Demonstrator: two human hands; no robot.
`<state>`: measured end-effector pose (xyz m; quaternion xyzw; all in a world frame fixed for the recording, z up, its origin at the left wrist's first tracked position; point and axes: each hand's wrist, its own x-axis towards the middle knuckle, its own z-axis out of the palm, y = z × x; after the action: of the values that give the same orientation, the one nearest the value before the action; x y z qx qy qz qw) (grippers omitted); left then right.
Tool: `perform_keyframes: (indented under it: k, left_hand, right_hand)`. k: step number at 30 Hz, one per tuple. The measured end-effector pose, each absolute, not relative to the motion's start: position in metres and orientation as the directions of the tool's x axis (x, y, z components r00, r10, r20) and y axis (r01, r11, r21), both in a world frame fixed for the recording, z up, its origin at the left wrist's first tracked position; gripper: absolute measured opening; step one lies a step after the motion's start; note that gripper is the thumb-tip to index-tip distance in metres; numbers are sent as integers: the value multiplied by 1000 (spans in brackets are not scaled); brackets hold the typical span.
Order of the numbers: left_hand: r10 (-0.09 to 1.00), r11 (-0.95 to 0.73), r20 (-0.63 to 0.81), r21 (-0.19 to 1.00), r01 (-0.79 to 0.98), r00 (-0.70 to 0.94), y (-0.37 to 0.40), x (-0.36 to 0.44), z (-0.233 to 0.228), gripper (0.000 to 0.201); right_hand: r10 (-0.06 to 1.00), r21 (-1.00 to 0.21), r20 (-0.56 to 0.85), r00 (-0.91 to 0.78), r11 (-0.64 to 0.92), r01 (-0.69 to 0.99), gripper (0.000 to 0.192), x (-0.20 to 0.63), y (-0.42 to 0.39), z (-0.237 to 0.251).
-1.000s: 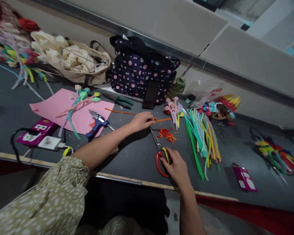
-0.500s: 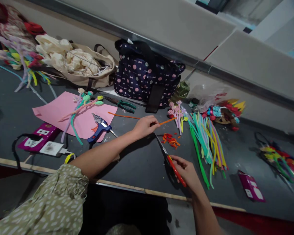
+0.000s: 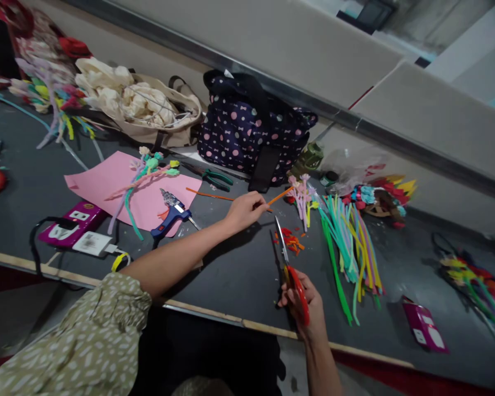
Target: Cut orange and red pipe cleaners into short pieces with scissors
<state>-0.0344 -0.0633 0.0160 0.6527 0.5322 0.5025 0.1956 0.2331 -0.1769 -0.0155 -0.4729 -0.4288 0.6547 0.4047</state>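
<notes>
Scissors (image 3: 291, 275), one pair with red handles, now lifted and held upright-tilted in the right hand (image 3: 303, 305), blades nearly closed and pointing toward the upper middle of the frame; a second ago lying flat on the tabletop (image 3: 231, 275) under that hand, half a second ago just raised. Right grip closed around the handles. Left hand (image 3: 243, 212) pinching one orange pipe cleaner (image 3: 231, 197) between fingertips, grip shut on it, the short free end now angled up toward the frame's centre rather than lying level as before. Small heap of red and orange cuttings (image 3: 289, 239) just beside the blade tips, unchanged. One bundle of pastel pipe cleaners (image 3: 346, 242) to the right of centre, fanned out on the tabletop. One pink paper sheet (image 3: 107, 184) at left, carrying one twisted pipe-cleaner flower (image 3: 146, 170) and touching one blue glue gun (image 3: 169, 212). One green-handled pliers (image 3: 214, 179) above that. Two bags at the top: one polka-dot bag (image 3: 247, 129), one beige tote (image 3: 160, 121).
</notes>
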Motion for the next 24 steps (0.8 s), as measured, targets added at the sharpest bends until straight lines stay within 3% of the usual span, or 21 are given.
perform_keyframes:
  k: [7,14,19,24]
  left_hand:
    - [910,-318,412,774,547,-54,-63,-37,18,18]
    - [981,-184,191,851,492,37,-62,-36,14,23]
    - [984,-178,148,880,441,102,-61,-34,10,21]
    - [980,-172,113,888,427,161,-59,-33,3,19]
  right_hand:
    - [946,-946,-287,-151,-305,-113,50,237,-178,-16]
    - [952,-965,-217,-215,-242,-97,61,243,-187,-25]
    - [965,-973,-115,-234,-157,-170,54,247,-191,-28]
    - [964,-978,-114,-242,-152,-144,41,245,-183,-30]
